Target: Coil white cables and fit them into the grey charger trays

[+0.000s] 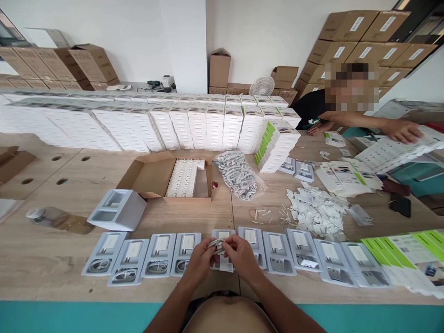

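Note:
My left hand (201, 261) and my right hand (242, 255) meet over the middle of a row of grey plastic trays. Their fingers are closed on a coiled white cable (217, 243), partly hidden by the fingers. A small white paper piece (226, 264) shows just below my right fingers; I cannot tell whether it is held. Left of my hands, several trays (117, 243) each hold a white charger block (132, 249) and a coiled cable (125, 275). To the right, trays (289, 266) hold a charger block (276, 242), with no cable visible in the lower compartment.
Ahead lie an open carton (187, 200) of white blocks and a bag of cables (239, 175). A tray stack (133, 210) and bottle (62, 219) are at left. Paper scraps (315, 210) and printed boxes (398, 259) are at right. A co-worker's hand (404, 131) rests on boxes.

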### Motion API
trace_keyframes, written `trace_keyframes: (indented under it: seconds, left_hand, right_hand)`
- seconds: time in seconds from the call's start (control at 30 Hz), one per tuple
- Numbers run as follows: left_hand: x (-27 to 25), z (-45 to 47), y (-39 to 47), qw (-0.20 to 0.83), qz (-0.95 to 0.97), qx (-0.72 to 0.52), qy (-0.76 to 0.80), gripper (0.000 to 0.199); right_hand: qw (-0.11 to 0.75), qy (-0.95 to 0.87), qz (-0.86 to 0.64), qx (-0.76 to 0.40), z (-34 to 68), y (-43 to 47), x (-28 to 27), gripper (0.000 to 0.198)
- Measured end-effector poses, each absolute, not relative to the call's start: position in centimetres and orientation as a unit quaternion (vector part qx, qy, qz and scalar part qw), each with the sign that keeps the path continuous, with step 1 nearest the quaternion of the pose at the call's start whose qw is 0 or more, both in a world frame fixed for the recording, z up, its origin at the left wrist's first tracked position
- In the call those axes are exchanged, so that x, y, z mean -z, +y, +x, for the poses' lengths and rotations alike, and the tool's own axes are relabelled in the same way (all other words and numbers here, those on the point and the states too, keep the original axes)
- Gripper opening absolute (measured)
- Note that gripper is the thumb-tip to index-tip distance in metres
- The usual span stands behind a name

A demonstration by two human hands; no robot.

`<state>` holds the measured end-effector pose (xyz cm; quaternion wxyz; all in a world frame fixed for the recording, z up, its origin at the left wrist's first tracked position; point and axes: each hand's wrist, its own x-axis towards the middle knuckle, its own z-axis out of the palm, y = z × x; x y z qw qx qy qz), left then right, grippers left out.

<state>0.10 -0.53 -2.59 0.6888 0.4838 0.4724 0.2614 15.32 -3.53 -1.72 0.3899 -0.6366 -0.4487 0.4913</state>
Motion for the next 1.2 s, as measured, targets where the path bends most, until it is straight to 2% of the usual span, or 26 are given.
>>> trace_keyframes:
  seconds: [0.07,0.13,0.2,0.33,0.4,0.5,0.6,0.7,0.8,0.93,0.97,1.1,1.2]
  left_hand:
    - [2.7,-0.2,-0.5,0.695,0.482,-0.248,0.473,0.033]
    - [2.2,-0.6,-0.4,0.674,0.524,-0.224,0.471,0.032]
    - [1.4,-0.8,-0.2,0.644,0.589,-0.193,0.449,0.028]
    - [0.4,-0.5,-0.1,0.622,0.666,-0.141,0.386,0.030]
    - [1.2,-0.3,-0.3,0.591,0.696,-0.134,0.386,0.039]
    - [3.8,0.2,-1.1,0.454,0.800,-0.097,0.380,0.053]
    - [6.9,0.9,-1.7,0.317,0.881,-0.035,0.350,0.032]
    - [8.7,1.6,-1.9,0.249,0.908,-0.021,0.337,0.006]
    - [9.3,2.0,-1.8,0.244,0.915,-0.017,0.322,0.003]
    - [9.6,1.8,-2.0,0.247,0.915,-0.018,0.320,0.041]
    - [9.8,1.7,-2.1,0.246,0.914,-0.019,0.322,0.040]
    - [10.8,1.4,-2.5,0.249,0.914,-0.026,0.321,0.008]
    - [11.3,1.2,-2.6,0.250,0.912,-0.040,0.323,0.011]
  right_hand:
    - [0.370,-0.511,-0.675,-0.381,15.9,-3.8,1.2,0.010]
    - [0.355,-0.535,-0.682,-0.350,16.7,-3.9,0.7,0.018]
    - [0.337,-0.544,-0.645,-0.418,17.6,-3.8,0.3,0.020]
    - [0.324,-0.513,-0.561,-0.564,20.0,-3.8,1.0,0.012]
    - [0.339,-0.469,-0.571,-0.583,21.8,-4.1,1.9,0.016]
    - [0.371,-0.390,-0.617,-0.574,24.7,-5.2,3.3,0.026]
    - [0.375,-0.338,-0.652,-0.566,26.7,-6.9,4.5,0.032]
    - [0.374,-0.321,-0.657,-0.571,27.2,-8.3,5.2,0.036]
    - [0.385,-0.303,-0.658,-0.572,26.8,-9.1,5.8,0.038]
    - [0.389,-0.301,-0.656,-0.573,26.2,-9.5,6.4,0.037]
    - [0.389,-0.304,-0.657,-0.570,26.1,-9.6,6.6,0.036]
    - [0.380,-0.307,-0.672,-0.556,26.0,-10.1,7.5,0.032]
    - [0.376,-0.311,-0.672,-0.556,25.7,-10.3,8.1,0.028]
